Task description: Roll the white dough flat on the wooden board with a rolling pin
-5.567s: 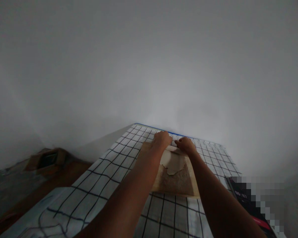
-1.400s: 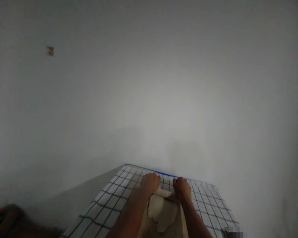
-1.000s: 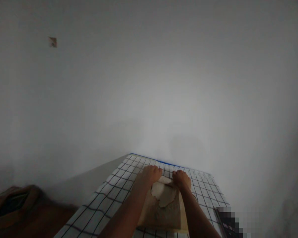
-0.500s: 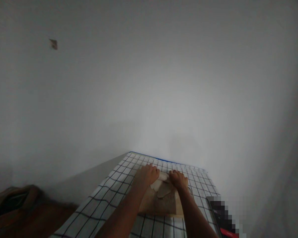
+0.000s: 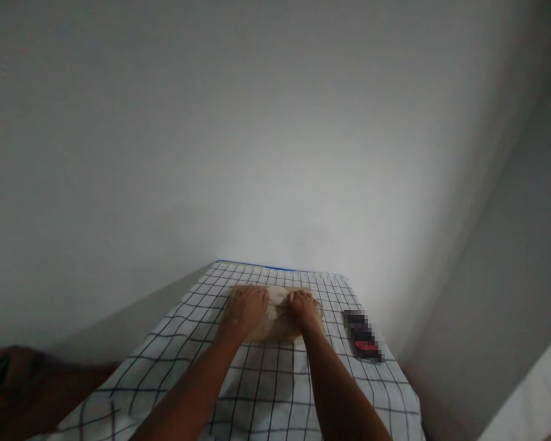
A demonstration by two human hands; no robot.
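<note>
A wooden board (image 5: 275, 334) lies on a table under a white cloth with a dark grid (image 5: 257, 392). My left hand (image 5: 247, 306) and my right hand (image 5: 304, 305) rest palms down at the board's far end, fingers curled over a pale roller (image 5: 278, 296) that shows between them. A bit of pale flat dough sits just in front of the roller; my hands hide most of it. Both forearms stretch out over the cloth.
A dark flat object with a red stripe (image 5: 362, 334), partly blurred out, lies on the cloth right of the board. A brown piece of furniture (image 5: 37, 380) stands low at the left. Plain grey walls close the table's far and right sides.
The view has pulled back and swung right, showing more cloth and the right wall. My hands stay on the roller at the board's far end; less dough shows than before.
</note>
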